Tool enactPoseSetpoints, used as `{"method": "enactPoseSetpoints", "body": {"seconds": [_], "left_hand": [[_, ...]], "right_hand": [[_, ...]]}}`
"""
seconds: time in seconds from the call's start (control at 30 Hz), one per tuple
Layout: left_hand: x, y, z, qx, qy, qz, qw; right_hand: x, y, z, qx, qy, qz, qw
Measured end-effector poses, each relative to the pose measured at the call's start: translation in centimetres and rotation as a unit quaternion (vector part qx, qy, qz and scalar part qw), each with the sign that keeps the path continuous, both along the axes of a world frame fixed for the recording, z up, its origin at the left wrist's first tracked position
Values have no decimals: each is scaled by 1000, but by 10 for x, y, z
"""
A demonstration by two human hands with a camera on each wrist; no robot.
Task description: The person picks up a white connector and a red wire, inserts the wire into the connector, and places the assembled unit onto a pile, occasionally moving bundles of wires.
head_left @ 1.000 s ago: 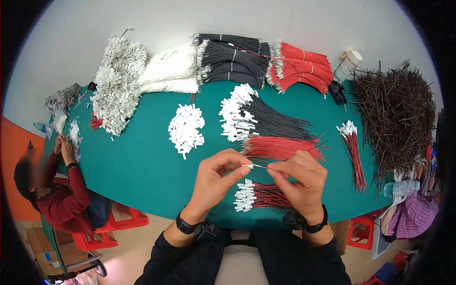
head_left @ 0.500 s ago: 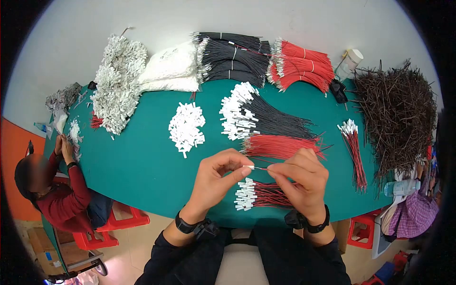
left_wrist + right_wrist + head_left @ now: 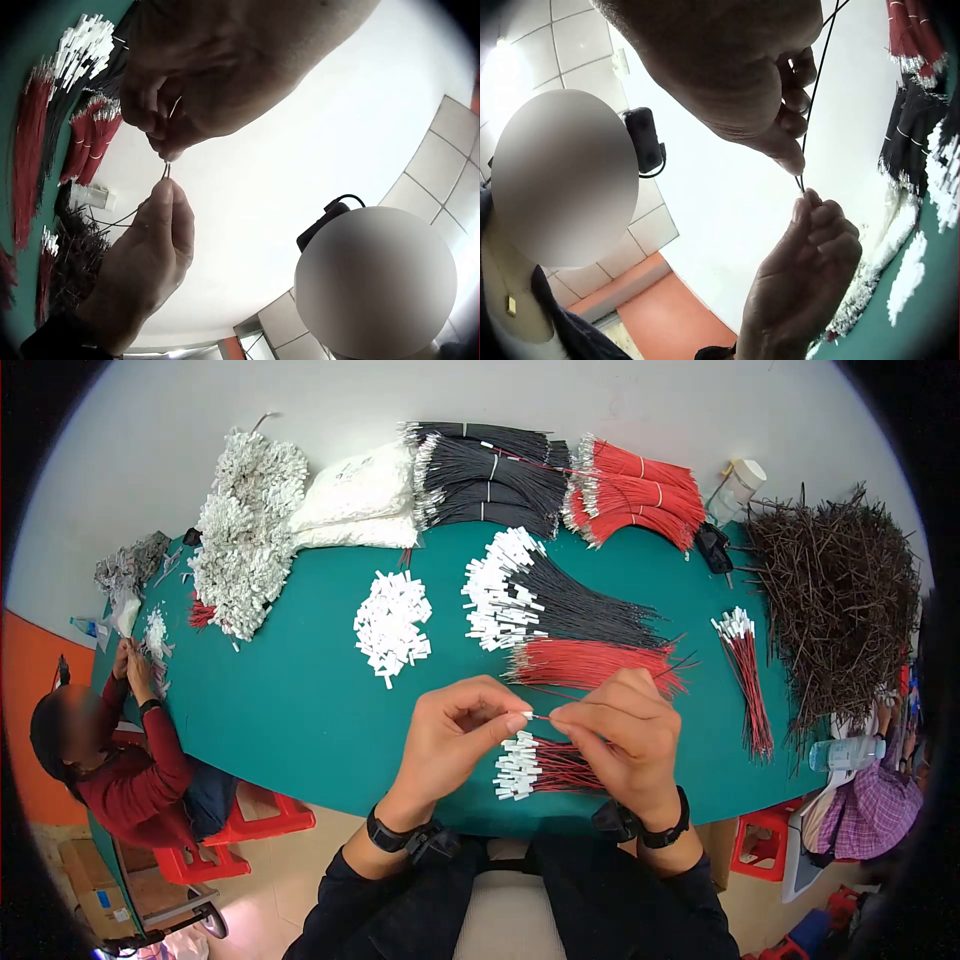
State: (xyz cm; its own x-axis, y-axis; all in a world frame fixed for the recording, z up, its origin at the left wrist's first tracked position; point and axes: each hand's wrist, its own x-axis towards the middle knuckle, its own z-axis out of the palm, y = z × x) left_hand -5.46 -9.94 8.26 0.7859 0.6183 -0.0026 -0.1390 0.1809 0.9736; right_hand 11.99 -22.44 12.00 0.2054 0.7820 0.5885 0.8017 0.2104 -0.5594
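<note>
Between thumb and index finger, the left hand pinches a small white connector, mostly covered by the fingertips. The right hand pinches thin wires close to the connector's right side. In the left wrist view two wires run from the right hand up to the left hand. The right wrist view has the wires meeting the white piece at the left fingertips. Under the hands lies a bundle of red wires with white connectors; loose red wires lie just beyond.
A pile of white connectors and black wires with white ends lie on the green table. Bundled black wires, red wires and a brown wire heap stand behind and right. Another person sits left.
The right hand has moved slightly left, nearer the left hand, and less of the connector and wire shows between the fingertips. Both hands keep their pinch.
</note>
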Motion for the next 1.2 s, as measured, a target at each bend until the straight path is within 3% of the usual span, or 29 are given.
{"method": "enactPoseSetpoints", "body": {"seconds": [0.23, 0.87, 1.17, 1.2], "left_hand": [[2, -4, -3, -9, 10, 12, 1000], [5, -7, -4, 111, 29, 46, 992], [8, -11, -8, 30, 5, 42, 999], [8, -12, -7, 86, 15, 53, 995]], "right_hand": [[1, 1, -9, -2, 21, -13, 1000], [1, 3, -18, -2, 82, -13, 997], [-4, 5, -20, 27, 100, -31, 994], [-5, 5, -21, 28, 99, -31, 994]]}}
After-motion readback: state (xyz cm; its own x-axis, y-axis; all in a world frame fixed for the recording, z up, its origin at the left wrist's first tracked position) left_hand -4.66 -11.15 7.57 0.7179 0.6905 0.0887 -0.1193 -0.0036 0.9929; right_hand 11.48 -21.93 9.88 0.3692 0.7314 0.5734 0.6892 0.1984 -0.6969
